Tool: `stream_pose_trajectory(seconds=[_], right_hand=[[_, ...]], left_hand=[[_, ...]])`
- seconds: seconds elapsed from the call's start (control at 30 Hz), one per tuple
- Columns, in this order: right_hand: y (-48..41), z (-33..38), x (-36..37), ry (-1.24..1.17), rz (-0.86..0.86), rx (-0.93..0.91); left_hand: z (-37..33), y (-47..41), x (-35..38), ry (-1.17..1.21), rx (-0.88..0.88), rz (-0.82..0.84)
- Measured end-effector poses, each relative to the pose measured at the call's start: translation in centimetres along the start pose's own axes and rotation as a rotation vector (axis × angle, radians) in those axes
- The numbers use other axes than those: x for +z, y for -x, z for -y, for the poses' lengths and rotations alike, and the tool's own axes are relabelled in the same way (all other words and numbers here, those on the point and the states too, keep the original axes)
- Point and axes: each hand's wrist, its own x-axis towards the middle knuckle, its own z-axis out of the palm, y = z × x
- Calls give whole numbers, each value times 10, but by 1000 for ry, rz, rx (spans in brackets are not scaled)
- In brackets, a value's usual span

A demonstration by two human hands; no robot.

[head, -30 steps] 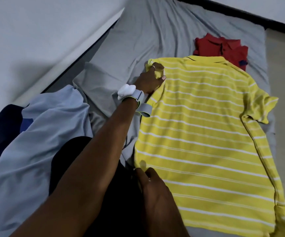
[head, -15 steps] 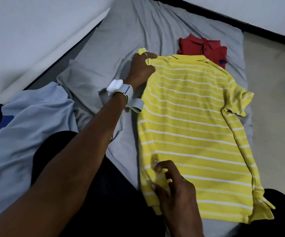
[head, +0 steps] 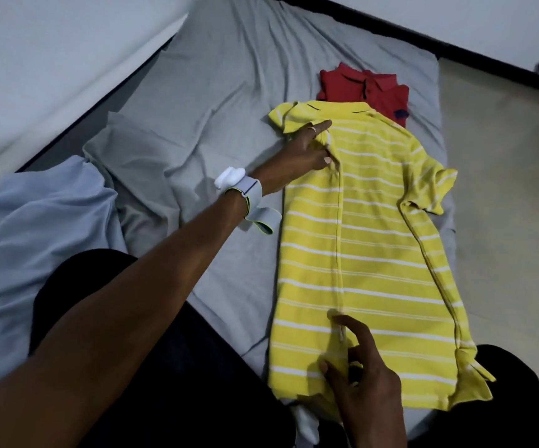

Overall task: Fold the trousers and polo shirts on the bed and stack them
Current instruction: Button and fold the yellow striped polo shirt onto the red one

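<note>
The yellow polo shirt, crossed by thin white stripes, lies flat on the right part of the bed, collar at the far end and hem towards the person. Its left side is turned in over the body, and the turned edge runs in a straight line from the shoulder down to the hem. The right sleeve sticks out, rumpled, near the bed's right edge.

The left hand is at the top of that turned edge, just below the collar. Thumb and curled fingers pinch a small bunch of the yellow cloth, while the index finger points straight out across the shoulder. The left arm reaches long and nearly straight across the bed from the lower left, and a grey wristband carrying a white device sits on the wrist.

The right hand is over the hem end. Its index finger lies straight on the turned edge, the thumb is spread apart on the cloth, and the other fingers curl loosely, gripping nothing that shows.

A folded red polo shirt lies just beyond the yellow collar, touching it. A light blue garment is heaped at the left, well apart.
</note>
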Motion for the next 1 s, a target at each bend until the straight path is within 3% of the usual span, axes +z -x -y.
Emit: stream_pose_trajectory(seconds=[0.1,0.23,0.37,0.43,0.57,0.63,0.77,1.0], right_hand=[[-2,-2,2,6,-17,-25],[1,-9,0,63,-63,-87],[10,-21,-14,-77,-115,-16],[14,-29,-23,-97,-81,46],[20,-42,-21,-128,160,162],[22,-51,-11,-90,160,158],[21,-58,-7,-81,118,115],[28,-54,-21,-215,84,132]], left_hand=[[-1,2,-5,-161,8,-18],[-15,20,-7,-483,8,-162],[-43,92,7,-762,11,-123],[-39,154,25,-739,-38,-128],[11,270,75,-739,-166,-158],[23,302,105,-747,-273,-108],[32,314,132,-769,-214,-196],[22,319,129,-613,-277,-185]])
